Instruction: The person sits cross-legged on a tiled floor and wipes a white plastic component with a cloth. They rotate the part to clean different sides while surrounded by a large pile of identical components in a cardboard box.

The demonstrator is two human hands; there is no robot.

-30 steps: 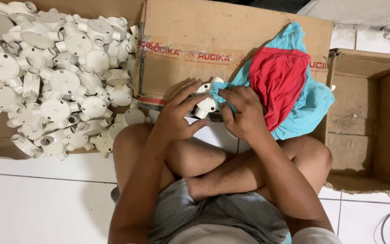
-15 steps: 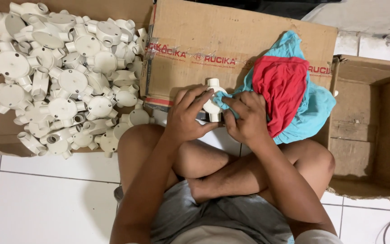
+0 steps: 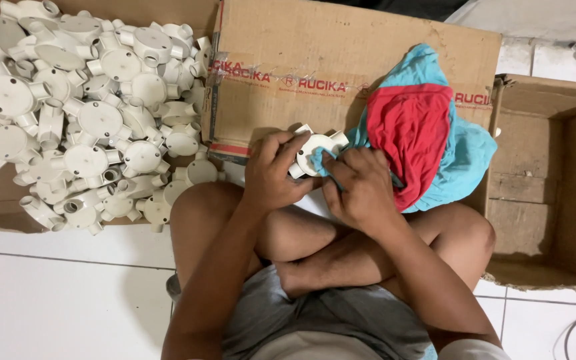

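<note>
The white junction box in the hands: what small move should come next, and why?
Probably turn the junction box a little in the left hand, because the right hand presses the blue cloth on only one side, and the other outlets look unwiped.

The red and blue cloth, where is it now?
In the head view the red and blue cloth lies right of centre on the closed cardboard box; the right hand presses its blue corner against a white fitting.

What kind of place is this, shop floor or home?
Probably a home or small informal workspace, not a factory line. The person sits cross-legged on a white tiled floor, among worn cardboard boxes, with a loose pile of plastic fittings on flattened cardboard.
</note>
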